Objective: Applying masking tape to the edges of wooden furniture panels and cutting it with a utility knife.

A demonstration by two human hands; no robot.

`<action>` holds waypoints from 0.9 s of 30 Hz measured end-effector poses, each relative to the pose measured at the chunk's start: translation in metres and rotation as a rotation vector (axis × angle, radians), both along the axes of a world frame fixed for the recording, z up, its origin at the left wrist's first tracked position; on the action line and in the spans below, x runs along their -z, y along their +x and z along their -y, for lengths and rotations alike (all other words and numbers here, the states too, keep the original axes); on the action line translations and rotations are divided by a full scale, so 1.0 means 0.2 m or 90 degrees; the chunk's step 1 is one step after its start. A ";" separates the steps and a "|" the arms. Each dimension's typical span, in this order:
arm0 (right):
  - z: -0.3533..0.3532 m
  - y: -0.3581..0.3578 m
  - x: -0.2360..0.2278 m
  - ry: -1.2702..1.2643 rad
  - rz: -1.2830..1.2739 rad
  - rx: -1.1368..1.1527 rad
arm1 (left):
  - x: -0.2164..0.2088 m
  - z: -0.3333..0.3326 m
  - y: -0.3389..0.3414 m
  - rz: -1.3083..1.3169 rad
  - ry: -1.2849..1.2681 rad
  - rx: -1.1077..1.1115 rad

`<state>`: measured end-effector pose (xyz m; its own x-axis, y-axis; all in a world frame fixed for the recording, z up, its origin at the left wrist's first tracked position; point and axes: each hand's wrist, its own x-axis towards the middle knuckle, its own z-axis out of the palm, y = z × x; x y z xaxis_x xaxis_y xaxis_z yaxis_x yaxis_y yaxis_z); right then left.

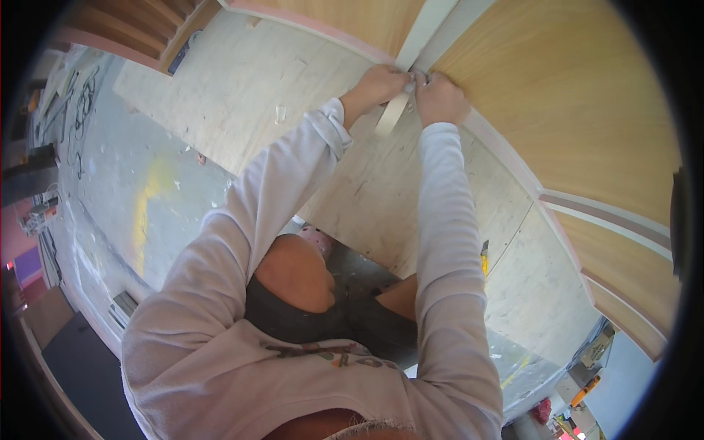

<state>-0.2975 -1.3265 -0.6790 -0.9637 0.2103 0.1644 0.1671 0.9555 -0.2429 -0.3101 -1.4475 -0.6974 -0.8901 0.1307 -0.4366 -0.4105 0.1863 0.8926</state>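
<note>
My left hand point(383, 82), just past 12 o'clock, has its fingers closed, pinching the upper end of a pale strip point(394, 114). The strip sits between 12 and 1, its blurred free end pointing to 7 o'clock over the pale board point(359, 172). My right hand point(441, 100), at 1 o'clock, has curled fingers, tips just beside the left ones; can't tell if they grip the strip too. Both hands are at the foot of a white rail point(424, 35). Wood panel point(561, 88) at 2 o'clock. Yellow-handled tool point(485, 258) between 3 and 4, beside my right sleeve point(449, 220). Yellow stain point(149, 196) on grey floor point(191, 213), 9 o'clock. Slatted wooden piece point(136, 29) between 10 and 11.
</note>
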 end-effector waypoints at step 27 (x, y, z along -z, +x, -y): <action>-0.02 -0.06 -1.82 0.448 -0.606 0.007 | 0.35 0.02 -0.04 -0.053 -0.002 -0.039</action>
<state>-0.3099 -1.3234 -0.3152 -0.3902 -0.2057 0.8975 0.2121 0.9284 0.3050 -0.3178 -1.4508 -0.7673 -0.9299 0.0733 -0.3605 -0.3450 0.1662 0.9238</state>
